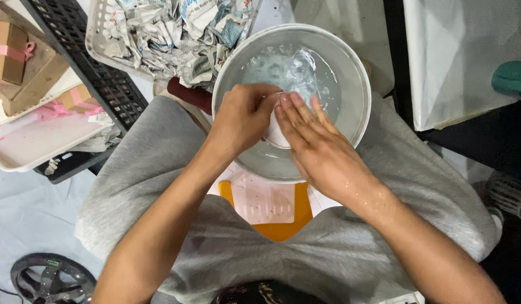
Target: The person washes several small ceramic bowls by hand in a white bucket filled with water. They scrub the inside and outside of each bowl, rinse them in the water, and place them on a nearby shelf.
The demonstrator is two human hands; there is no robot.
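Left hand (242, 119) clenched on small white object (273, 135), largely hidden; right hand (310, 141) flat against it, over water basin (356, 73), frame centre.

Bare forearms, no sleeves reaching the wrists. Left hand (242, 117) and right hand (314, 147) without rings, watch or bands. Beads of water scattered over the back of the right hand and along its wrist. Loose grey trousers (159, 169) of soft, slightly creased cloth covering both thighs, with a few small darker damp spots.
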